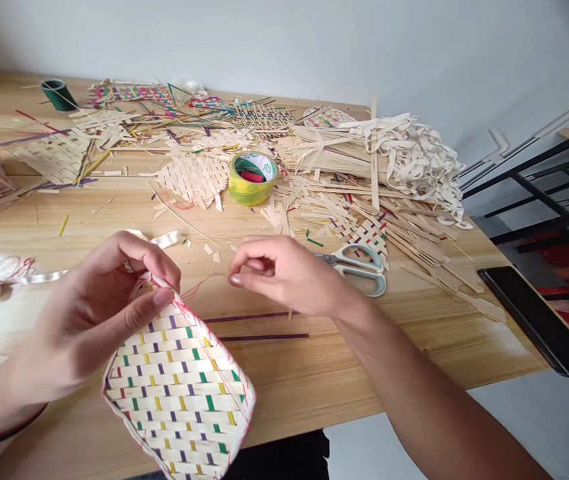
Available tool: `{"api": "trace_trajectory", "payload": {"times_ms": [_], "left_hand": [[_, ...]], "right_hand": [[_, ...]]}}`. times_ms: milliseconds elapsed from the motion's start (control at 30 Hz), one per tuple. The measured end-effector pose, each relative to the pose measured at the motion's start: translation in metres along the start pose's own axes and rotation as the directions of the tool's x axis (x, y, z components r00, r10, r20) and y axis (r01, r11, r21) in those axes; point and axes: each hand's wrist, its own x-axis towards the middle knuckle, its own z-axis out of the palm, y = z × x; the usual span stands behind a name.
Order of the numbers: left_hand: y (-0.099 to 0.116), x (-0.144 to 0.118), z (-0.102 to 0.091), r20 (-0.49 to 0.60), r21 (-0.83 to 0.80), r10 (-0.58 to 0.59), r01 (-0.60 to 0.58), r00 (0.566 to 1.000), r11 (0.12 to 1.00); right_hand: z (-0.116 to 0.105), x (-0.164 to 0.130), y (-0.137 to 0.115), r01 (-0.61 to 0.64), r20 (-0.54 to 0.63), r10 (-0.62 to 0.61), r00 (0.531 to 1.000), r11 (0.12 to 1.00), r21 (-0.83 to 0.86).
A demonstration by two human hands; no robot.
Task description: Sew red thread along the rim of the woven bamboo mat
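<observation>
My left hand (114, 300) pinches the upper corner of a woven bamboo-strip piece (179, 393) between thumb and fingers. The weave is pale with purple, yellow, green and red strips, and its edge is bound with white ribbon and loose red stitching. To the right, my right hand (284, 273) is raised over the table with thumb and forefinger pinched together. A fine thread (197, 288) runs from the corner of the woven piece towards these fingertips. Whether a needle is between them is too small to tell.
Scissors (364, 267) lie just beyond my right wrist. Behind stand a tape roll (253, 179) and a dark green cup-shaped object (59, 95). Bamboo strips (334, 157), woven scraps (191, 177) and a white ribbon heap (414, 153) cover the back. A black phone (539, 323) rests at the right edge.
</observation>
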Motion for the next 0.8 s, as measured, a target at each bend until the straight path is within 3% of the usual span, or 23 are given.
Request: {"api": "trace_trajectory", "payload": {"times_ms": [167,300,400,500,667,800], "left_hand": [[0.000,0.000,0.000,0.007,-0.012,0.005,-0.005,1.000,1.000],[-0.002,0.001,0.000,0.021,-0.038,0.030,-0.029,0.999,0.999],[-0.004,0.002,0.000,0.029,-0.039,0.032,-0.031,0.999,0.999],[-0.005,0.001,-0.001,0.033,-0.025,0.029,-0.028,0.999,0.999],[-0.006,0.000,-0.003,0.045,0.000,0.012,-0.012,0.999,1.000],[-0.009,0.000,-0.003,0.081,0.040,-0.067,0.064,0.994,0.997]], "right_hand": [[-0.021,0.000,0.001,-0.002,-0.119,0.027,0.992,0.979,0.206],[-0.022,-0.001,-0.002,0.063,-0.241,0.057,0.969,0.886,0.460],[-0.021,0.000,-0.007,0.098,-0.298,0.088,0.950,0.825,0.557],[-0.022,0.000,-0.010,0.120,-0.345,0.116,0.931,0.798,0.590],[-0.025,-0.001,-0.013,0.214,-0.431,0.060,0.900,0.802,0.558],[-0.025,-0.003,-0.015,0.235,-0.447,0.044,0.893,0.803,0.548]]}}
